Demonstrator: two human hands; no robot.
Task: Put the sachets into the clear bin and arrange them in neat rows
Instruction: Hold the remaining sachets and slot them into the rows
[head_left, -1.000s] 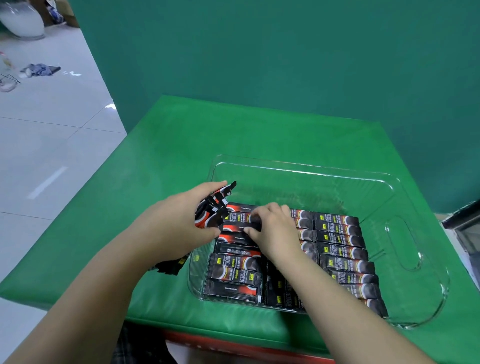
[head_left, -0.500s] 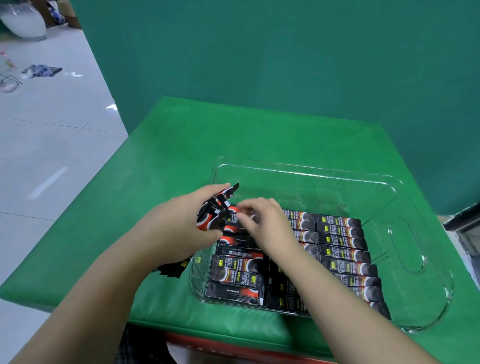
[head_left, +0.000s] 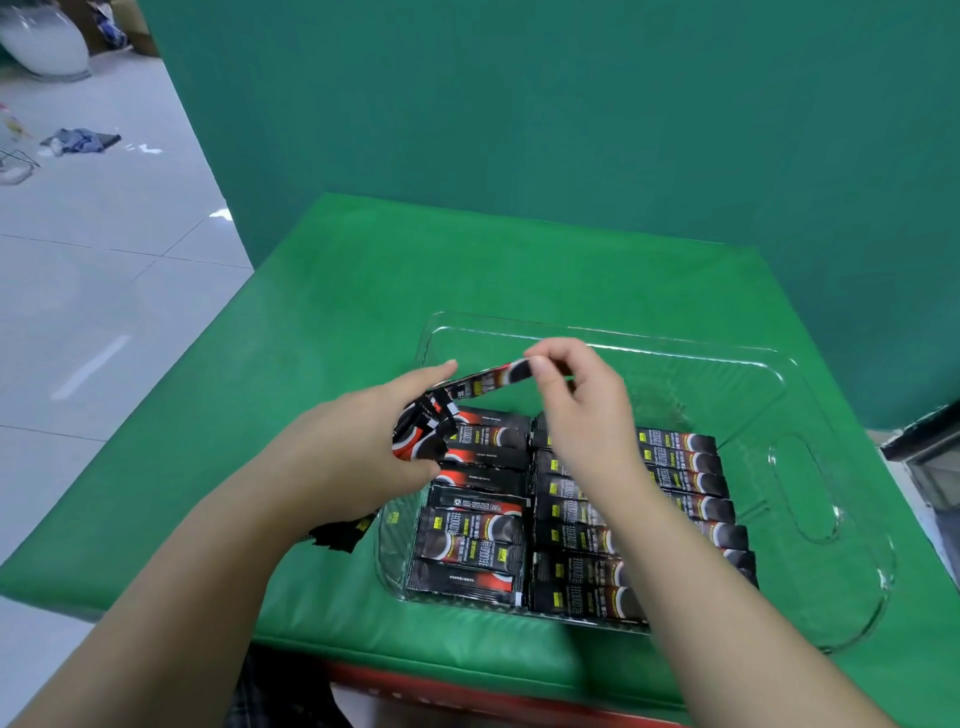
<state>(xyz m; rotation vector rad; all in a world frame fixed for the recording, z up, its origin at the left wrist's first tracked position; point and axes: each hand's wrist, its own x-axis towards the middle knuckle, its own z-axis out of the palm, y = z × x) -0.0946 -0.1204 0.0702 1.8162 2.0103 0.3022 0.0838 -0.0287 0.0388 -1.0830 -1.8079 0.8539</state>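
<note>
Pinching one end of a single sachet (head_left: 491, 378) between thumb and forefinger of the right hand (head_left: 582, 410), raised above the clear bin (head_left: 810, 483), its other end at the left hand's fingertips. Clutching a fanned bundle of sachets (head_left: 423, 434) in the left hand (head_left: 348, 457), over the bin's left edge. Lying flat inside the bin's near half: two neat columns of black-and-red sachets (head_left: 475, 540). Resting under everything: a green-covered table (head_left: 363, 291).
</note>
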